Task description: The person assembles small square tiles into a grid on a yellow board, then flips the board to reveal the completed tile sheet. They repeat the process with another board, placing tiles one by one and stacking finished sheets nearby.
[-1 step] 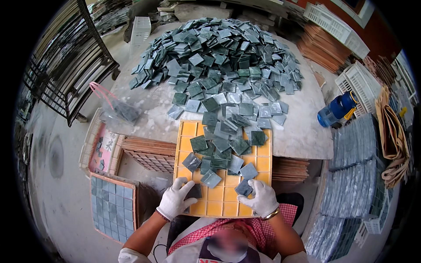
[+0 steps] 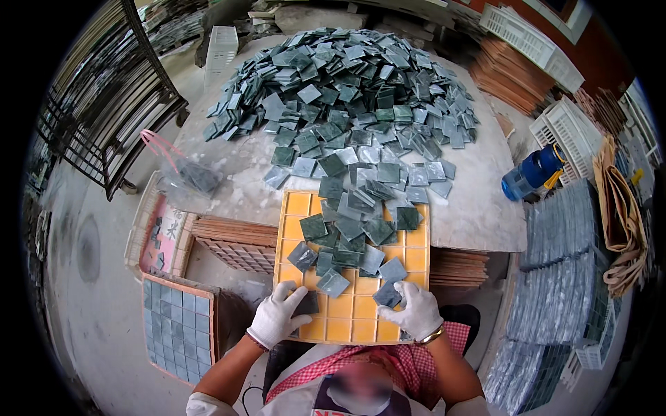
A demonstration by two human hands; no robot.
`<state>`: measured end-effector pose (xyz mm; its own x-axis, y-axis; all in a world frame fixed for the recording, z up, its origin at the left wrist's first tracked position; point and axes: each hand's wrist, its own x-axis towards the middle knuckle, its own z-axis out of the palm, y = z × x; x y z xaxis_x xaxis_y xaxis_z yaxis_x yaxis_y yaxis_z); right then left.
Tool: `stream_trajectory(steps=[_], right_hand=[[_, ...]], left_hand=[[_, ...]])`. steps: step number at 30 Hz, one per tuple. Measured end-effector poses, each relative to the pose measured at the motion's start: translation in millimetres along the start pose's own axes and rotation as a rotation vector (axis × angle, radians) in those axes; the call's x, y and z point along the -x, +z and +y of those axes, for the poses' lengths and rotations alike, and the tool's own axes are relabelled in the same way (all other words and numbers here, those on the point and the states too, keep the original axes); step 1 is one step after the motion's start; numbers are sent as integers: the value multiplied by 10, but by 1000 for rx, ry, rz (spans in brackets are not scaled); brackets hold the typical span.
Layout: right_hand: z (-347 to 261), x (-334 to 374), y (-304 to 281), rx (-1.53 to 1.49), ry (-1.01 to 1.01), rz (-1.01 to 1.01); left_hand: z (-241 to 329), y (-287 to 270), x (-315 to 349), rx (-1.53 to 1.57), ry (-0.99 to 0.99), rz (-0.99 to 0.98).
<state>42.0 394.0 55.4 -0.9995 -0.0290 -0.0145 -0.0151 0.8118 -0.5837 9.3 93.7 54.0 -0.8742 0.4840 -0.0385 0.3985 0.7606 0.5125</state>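
A yellow gridded tray lies in front of me, its far half strewn with loose square green-grey stone tiles. At its left side my left hand, in a white glove, has thumb and forefinger curled round a dark tile, partly covered by the fingers. Over the right side my right hand, gloved too, pinches a dark grey tile that sits turned askew to the grid. Just beyond it is a lighter tile. Bits of tile also show at the near corners, mostly hidden under my hands.
A large heap of tiles covers the far part of the pale table. A blue bottle stands right, above stacked tile sheets. On the left are a tile-filled tray, a plastic bag and a metal rack.
My right hand and its tile have shifted very slightly to the right. The left hand and the loose tiles look the same.
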Motion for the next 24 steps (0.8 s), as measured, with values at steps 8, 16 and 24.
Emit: stream_trajectory(steps=[8,16,24], right_hand=[[22,-179,-8,-117,27,68],[67,-390,-135,29,-108,240],[123,-325,-219,-100,47,284]], left_hand=[[-55,4,-59,-17,31,-43],[-35,-31,-59,-35,21,-70],[-45,-57,-97,-45,17,-99]])
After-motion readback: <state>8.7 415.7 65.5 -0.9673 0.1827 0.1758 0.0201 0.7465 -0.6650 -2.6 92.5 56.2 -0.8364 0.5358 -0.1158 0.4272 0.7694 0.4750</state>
